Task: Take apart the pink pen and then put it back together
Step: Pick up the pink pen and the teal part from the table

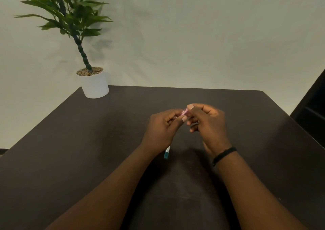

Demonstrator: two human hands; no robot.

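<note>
While both hands pinch the pink pen (184,113) above the middle of the table (88,141), the left hand (162,126) should hold its end firm and the right hand (205,122) twist gently, fingers closed on it. A teal-tipped pen (166,153) lies beneath the left wrist; a potted plant (93,81) stands far left, well apart.

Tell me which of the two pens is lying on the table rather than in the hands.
The teal-ended pen, poking out below the left hand. The pink pen is pinched between the fingers of both hands, above the table.
</note>
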